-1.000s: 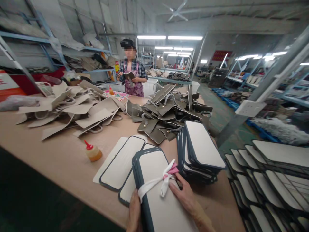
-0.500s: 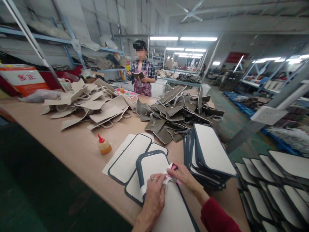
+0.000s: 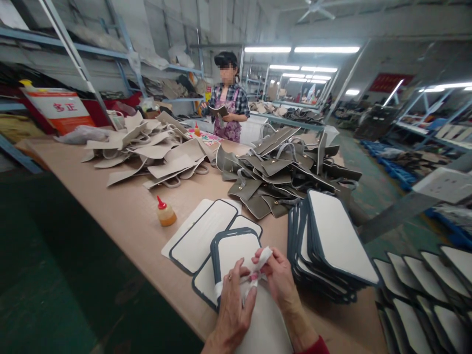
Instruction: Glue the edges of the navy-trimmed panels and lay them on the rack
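A glue bottle (image 3: 165, 213) is stood on the table (image 3: 121, 216). Beige pieces (image 3: 147, 147) and olive pieces (image 3: 280, 167) are heaped beyond (handles attached). A person (image 3: 228, 105) is seen at the far end.

Panels (image 3: 236, 248): white faces, dark blue-grey edging. Tie strip (image 3: 258, 263): white with pink. Glue bottle (image 3: 165, 214): amber, red cap. Table (image 3: 125, 216): light tan. Co-worker's shirt (image 3: 241, 96): plaid.
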Demonstrator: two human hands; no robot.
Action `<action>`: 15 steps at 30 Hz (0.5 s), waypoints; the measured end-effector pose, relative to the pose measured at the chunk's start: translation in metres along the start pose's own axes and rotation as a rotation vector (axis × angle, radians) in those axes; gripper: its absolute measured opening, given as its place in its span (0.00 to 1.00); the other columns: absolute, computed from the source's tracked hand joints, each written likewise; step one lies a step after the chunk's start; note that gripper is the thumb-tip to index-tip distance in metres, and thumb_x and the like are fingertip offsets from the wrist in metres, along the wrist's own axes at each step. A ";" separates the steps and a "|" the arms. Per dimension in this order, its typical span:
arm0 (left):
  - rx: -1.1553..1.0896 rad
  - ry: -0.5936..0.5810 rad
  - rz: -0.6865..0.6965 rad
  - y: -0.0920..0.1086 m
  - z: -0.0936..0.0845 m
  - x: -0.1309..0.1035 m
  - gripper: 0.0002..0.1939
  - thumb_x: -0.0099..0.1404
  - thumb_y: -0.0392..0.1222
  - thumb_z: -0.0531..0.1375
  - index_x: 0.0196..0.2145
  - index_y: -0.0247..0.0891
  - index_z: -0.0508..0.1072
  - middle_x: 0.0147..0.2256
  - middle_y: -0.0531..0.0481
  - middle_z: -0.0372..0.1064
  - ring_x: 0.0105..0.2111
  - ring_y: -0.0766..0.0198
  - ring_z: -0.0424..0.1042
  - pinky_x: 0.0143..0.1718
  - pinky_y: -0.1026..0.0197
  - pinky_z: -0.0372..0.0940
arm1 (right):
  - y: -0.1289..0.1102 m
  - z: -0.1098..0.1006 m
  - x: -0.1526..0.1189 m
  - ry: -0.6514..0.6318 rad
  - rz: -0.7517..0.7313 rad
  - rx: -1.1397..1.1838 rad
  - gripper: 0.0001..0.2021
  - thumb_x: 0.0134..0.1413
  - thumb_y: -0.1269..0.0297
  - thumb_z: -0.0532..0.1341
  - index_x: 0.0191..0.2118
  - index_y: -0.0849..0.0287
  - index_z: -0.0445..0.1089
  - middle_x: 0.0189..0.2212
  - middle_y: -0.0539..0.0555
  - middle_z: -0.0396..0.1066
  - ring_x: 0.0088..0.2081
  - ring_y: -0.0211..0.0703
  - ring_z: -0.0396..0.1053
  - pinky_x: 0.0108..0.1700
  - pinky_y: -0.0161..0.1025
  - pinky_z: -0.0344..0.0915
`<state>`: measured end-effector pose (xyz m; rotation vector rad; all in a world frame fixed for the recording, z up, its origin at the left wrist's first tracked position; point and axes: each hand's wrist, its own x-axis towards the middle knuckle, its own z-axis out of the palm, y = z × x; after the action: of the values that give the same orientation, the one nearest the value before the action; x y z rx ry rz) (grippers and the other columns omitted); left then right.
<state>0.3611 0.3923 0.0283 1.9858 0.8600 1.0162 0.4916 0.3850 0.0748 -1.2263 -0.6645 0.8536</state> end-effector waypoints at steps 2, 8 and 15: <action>0.035 -0.023 -0.027 -0.001 -0.001 -0.002 0.31 0.68 0.44 0.51 0.65 0.34 0.47 0.48 0.38 0.68 0.48 0.54 0.69 0.52 0.47 0.62 | -0.010 -0.002 0.007 0.094 -0.048 0.094 0.16 0.45 0.50 0.65 0.27 0.59 0.68 0.21 0.50 0.69 0.21 0.39 0.67 0.21 0.33 0.60; 0.157 -0.066 0.006 -0.008 0.004 -0.006 0.32 0.65 0.46 0.55 0.63 0.31 0.52 0.45 0.37 0.70 0.46 0.50 0.69 0.54 0.39 0.57 | -0.107 -0.030 0.058 0.292 -0.434 0.212 0.15 0.41 0.51 0.67 0.25 0.55 0.66 0.23 0.42 0.66 0.23 0.28 0.63 0.36 0.32 0.67; 0.123 -0.160 -0.156 0.009 -0.008 0.022 0.08 0.55 0.42 0.61 0.32 0.35 0.72 0.33 0.43 0.70 0.37 0.51 0.68 0.42 0.48 0.62 | -0.149 -0.020 0.088 -0.003 -0.446 -0.176 0.22 0.43 0.45 0.67 0.40 0.55 0.71 0.43 0.54 0.72 0.38 0.44 0.72 0.42 0.44 0.69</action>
<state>0.3664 0.4077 0.0467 2.0347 0.9908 0.7216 0.5844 0.4320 0.2148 -1.1687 -0.9868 0.4315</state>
